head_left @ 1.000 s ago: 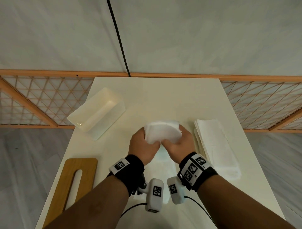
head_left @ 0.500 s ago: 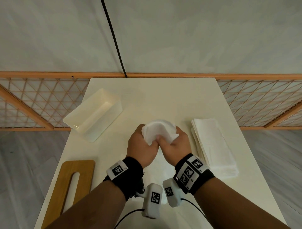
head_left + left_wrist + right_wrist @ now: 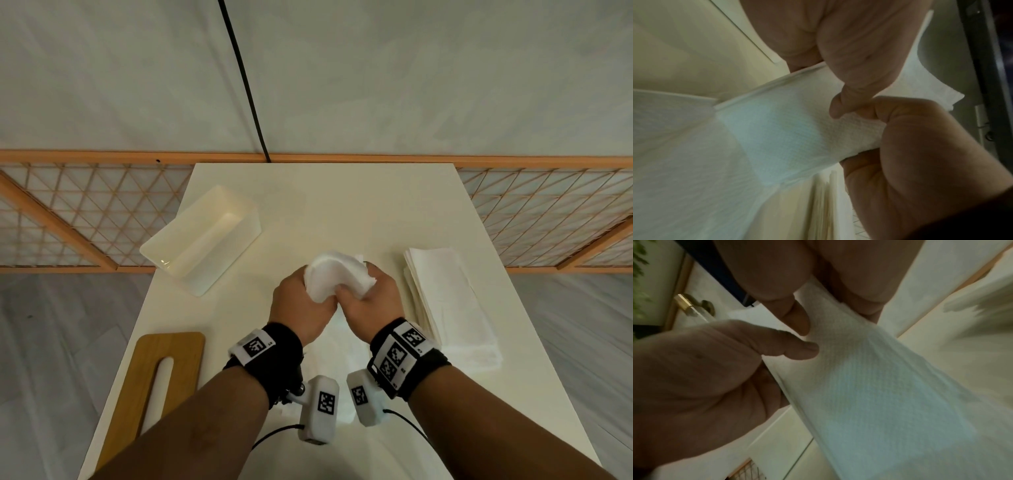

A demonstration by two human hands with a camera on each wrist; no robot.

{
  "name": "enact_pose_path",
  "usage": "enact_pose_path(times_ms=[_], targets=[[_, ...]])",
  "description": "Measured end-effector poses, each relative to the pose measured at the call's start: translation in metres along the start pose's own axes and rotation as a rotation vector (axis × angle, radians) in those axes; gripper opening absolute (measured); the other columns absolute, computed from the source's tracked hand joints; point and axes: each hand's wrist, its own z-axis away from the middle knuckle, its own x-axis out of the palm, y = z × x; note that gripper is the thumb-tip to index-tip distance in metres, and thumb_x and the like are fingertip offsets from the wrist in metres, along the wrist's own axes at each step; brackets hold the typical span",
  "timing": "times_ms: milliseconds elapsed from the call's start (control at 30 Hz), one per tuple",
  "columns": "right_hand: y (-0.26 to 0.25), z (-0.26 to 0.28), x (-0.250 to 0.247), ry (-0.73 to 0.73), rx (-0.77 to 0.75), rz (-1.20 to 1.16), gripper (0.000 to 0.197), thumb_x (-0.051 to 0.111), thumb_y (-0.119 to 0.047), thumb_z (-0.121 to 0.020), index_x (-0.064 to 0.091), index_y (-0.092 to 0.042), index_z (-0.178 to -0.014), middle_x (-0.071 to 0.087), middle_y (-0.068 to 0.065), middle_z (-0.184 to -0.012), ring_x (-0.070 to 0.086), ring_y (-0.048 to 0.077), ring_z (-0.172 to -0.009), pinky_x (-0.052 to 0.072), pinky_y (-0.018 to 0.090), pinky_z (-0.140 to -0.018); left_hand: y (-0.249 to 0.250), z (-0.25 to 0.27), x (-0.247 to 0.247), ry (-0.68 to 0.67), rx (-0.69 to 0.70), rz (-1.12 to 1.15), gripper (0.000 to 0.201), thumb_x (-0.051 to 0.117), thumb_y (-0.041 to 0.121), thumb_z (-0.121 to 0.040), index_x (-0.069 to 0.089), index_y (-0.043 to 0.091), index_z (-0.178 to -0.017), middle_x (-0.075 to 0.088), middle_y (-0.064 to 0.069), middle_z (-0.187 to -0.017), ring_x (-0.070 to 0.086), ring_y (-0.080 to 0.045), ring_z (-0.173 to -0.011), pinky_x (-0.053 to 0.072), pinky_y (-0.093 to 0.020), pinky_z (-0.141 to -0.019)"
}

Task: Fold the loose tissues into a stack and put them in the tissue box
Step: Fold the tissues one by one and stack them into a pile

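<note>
Both hands meet over the middle of the table [image 3: 342, 205] on a thick bundle of white tissues [image 3: 334, 274]. My left hand [image 3: 310, 289] grips its left side and my right hand [image 3: 358, 291] grips its right side, so the top bows into an arch. In the left wrist view the left thumb presses the textured tissues [image 3: 787, 129]. The right wrist view shows the right thumb on the same tissues [image 3: 879, 386], whose lower part trails toward the table. The open white tissue box [image 3: 164, 251] lies at the back left, apart from the hands.
A flat stack of white tissues [image 3: 445, 301] lies to the right of the hands. A wooden lid with a long slot [image 3: 178, 356] sits at the front left edge. A wooden lattice rail [image 3: 85, 212] runs behind the table.
The hands have drawn closer together, squeezing the tissue bundle from a wide flat shape into a narrower arch. The box, stack and lid have stayed put.
</note>
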Motion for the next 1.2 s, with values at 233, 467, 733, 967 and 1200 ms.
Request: enact_pose_path(times_ms=[233,467,733,967,1200], targets=[[-0.02,0.001,-0.012,0.009,-0.155,-0.188,0.035,0.083,-0.004,-0.08,0.062,-0.02,-0.102,0.072,0.001,-0.092,0.069,0.009,-0.076,0.051,0.016,-0.064,0.01,-0.001,-0.012,0.054,0.091,0.175,0.02,0.084,0.011,-0.075,0.068,0.019,-0.084,0.071,0.002,-0.075,0.064,-0.011,-0.065,0.054,-0.028,-0.058],[0.012,0.001,0.0,0.029,0.015,-0.014,0.027,0.072,-0.009,-0.081,0.063,-0.035,-0.079,0.07,-0.005,-0.071,0.066,0.014,-0.066,0.052,0.033,-0.061,-0.014,0.001,0.0,-0.035,0.005,-0.007,0.023,0.079,0.018,-0.081,0.066,0.036,-0.083,0.07,0.014,-0.074,0.065,-0.008,-0.069,0.05,-0.021,-0.059],[-0.002,0.002,-0.004,0.06,-0.088,-0.16,0.038,0.075,0.0,-0.076,0.066,-0.032,-0.094,0.075,-0.008,-0.088,0.071,0.006,-0.081,0.057,0.024,-0.069,-0.001,-0.007,-0.008,0.037,0.054,0.066,0.033,0.085,0.021,-0.065,0.07,0.028,-0.093,0.074,0.008,-0.086,0.071,-0.011,-0.08,0.06,-0.032,-0.067],[0.005,-0.005,0.002,0.051,0.003,-0.148,0.033,0.067,-0.002,-0.07,0.062,-0.025,-0.093,0.071,-0.007,-0.087,0.068,0.012,-0.072,0.052,0.023,-0.057,-0.012,-0.009,0.001,-0.029,0.048,0.051,0.039,0.086,0.006,-0.07,0.069,0.038,-0.084,0.073,0.017,-0.079,0.068,-0.007,-0.074,0.051,-0.017,-0.06],[0.011,-0.008,-0.026,-0.015,0.059,-0.092,0.038,0.068,-0.022,-0.073,0.063,-0.022,-0.111,0.074,-0.003,-0.093,0.072,0.013,-0.082,0.061,0.033,-0.069,0.008,-0.019,0.01,-0.038,0.023,0.006,0.008,0.08,0.019,-0.085,0.075,0.018,-0.091,0.077,0.005,-0.085,0.073,-0.016,-0.083,0.058,-0.031,-0.073]])
